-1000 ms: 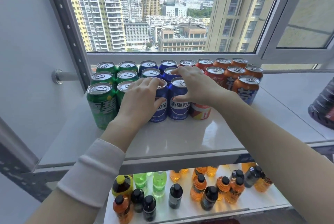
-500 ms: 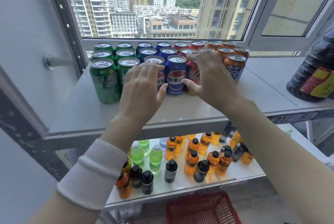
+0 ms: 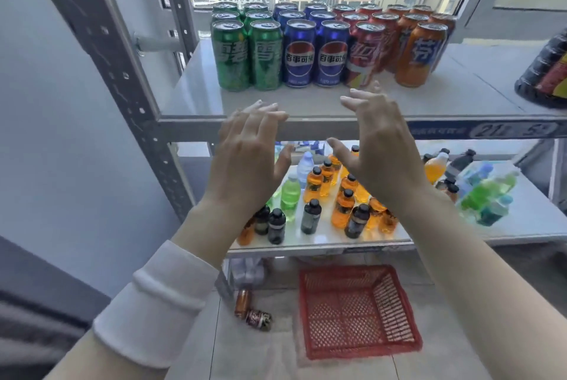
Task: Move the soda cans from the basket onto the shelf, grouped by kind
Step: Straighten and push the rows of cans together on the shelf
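Observation:
Soda cans stand in rows on the top shelf [image 3: 196,94], grouped by colour: green cans [image 3: 230,54] at the left, then blue cans [image 3: 300,53], red cans [image 3: 363,53] and orange cans [image 3: 418,54]. My left hand [image 3: 248,158] and my right hand [image 3: 377,149] hover in front of the shelf edge, below the cans, fingers spread and holding nothing. The red basket [image 3: 310,312] sits on the floor with nothing visible inside. Two cans [image 3: 253,312] lie on the floor left of the basket.
A lower shelf [image 3: 521,226] holds several small bottles of orange, green and dark drink. A large dark bottle [image 3: 546,72] stands at the top shelf's right end. A grey perforated upright [image 3: 122,72] runs along the left. The window is behind the cans.
Both hands have let go of the blue and red cans and drawn back toward me, off the shelf. The view has tilted down, bringing the basket and floor into sight.

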The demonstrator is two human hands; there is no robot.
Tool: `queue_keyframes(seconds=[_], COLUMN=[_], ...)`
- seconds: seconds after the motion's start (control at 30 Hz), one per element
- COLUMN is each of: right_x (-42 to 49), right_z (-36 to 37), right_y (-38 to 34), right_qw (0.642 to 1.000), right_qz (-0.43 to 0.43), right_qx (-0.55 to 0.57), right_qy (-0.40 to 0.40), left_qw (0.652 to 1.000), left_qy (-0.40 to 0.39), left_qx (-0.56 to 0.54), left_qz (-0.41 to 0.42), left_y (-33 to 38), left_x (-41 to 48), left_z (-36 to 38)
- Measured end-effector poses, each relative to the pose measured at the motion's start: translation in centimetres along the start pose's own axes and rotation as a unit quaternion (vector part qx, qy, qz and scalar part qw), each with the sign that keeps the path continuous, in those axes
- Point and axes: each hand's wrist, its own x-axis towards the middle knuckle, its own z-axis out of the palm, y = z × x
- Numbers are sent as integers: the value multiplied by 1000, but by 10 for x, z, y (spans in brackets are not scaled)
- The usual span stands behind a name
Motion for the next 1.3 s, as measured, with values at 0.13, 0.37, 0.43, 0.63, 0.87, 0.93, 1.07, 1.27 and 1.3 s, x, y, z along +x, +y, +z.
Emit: queue_keyframes(seconds=[0.13, 0.37, 0.43, 0.63, 0.87, 0.93, 1.07, 1.27, 1.3], right_x=[-25, -61, -75, -119, -160, -168, -185, -219, -225], right_z=[2, 18, 30, 70, 103, 115, 146, 202, 213], right_y=[-36, -118, -144, -196, -192, -183, -160, -134, -128], right_qw=[1000, 998, 998, 997, 994, 992, 987, 972, 970], right_qz=[-2, 17, 20, 35, 59, 68, 93, 122, 123], right_qx=[24, 51, 57, 66, 62, 63, 73, 98, 105], right_qy=[6, 13, 12, -8, -68, -80, -111, -175, -182], left_qw=[1000, 1000, 1000, 999, 994, 992, 984, 963, 959], left_qy=[11, 3, -8, -40, -88, -107, -157, -237, -246], left_qx=[6, -11, -10, -23, -47, -58, -51, -57, -56], left_qz=[1, -2, -8, -21, -35, -46, -61, -118, -129], left_y=[-12, -58, -78, -121, -134, -134, -136, -135, -137], left_x=[-29, -86, -107, -162, -194, -199, -208, -236, -242], left_z=[-21, -67, -79, -87, -58, -43, -5, 62, 74])
